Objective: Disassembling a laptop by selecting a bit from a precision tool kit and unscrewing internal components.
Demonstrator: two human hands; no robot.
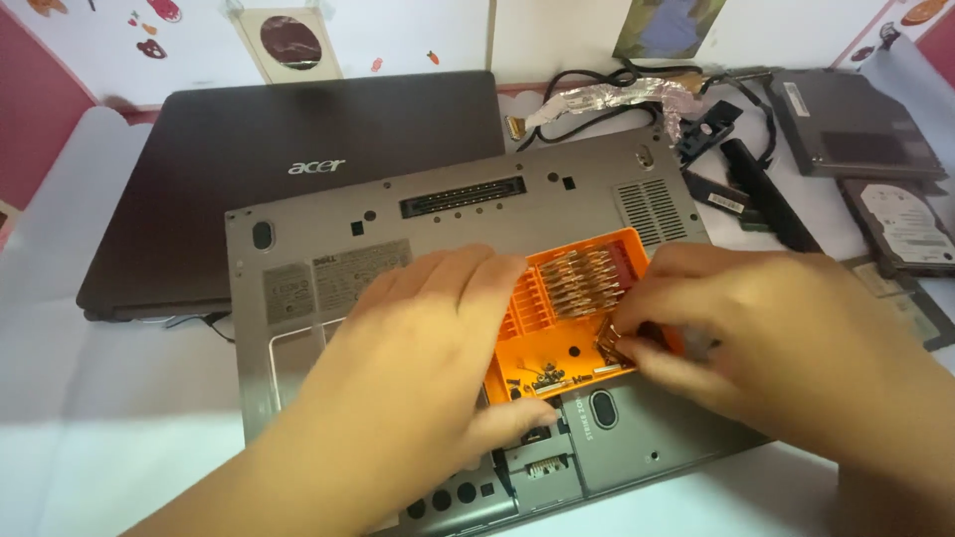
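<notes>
Two hands at work: both meet over one small orange tray, seen from my head camera looking down.
Orange tray [557, 338]: an open plastic bit holder resting on the upturned grey laptop base, slightly right of centre, its long axis running from near-left to far-right.
Bits [587, 280]: a row of copper-coloured screwdriver bits slotted in the tray's far half; loose dark screws [545, 376] lie in its near corner.
Held bit [609, 341]: a copper-coloured piece at the tray's right edge, directly under my right fingertips.
Right hand [786, 333]: comes in from the right, thumb and forefinger pressed together, pinching that piece; other fingers curled. It is the nearer hand to the bits.
Left hand [418, 348]: lies flat, fingers together and stretched toward the tray's left edge, touching it, thumb tucked below near the tray's near corner. It grips nothing that I can see.
Key relation: the tray sits between the two hands, the bit row just beyond and left of the right fingertips.
Grey laptop base [328, 298]: underside up, with vents, labels and a long connector slot.
Dark laptop [298, 169]: closed, behind and left of the base.
Hard drive [910, 229]: bare, far right, near an optical drive [851, 119].
Cables [637, 94]: tangled with foil tape beyond the base.
</notes>
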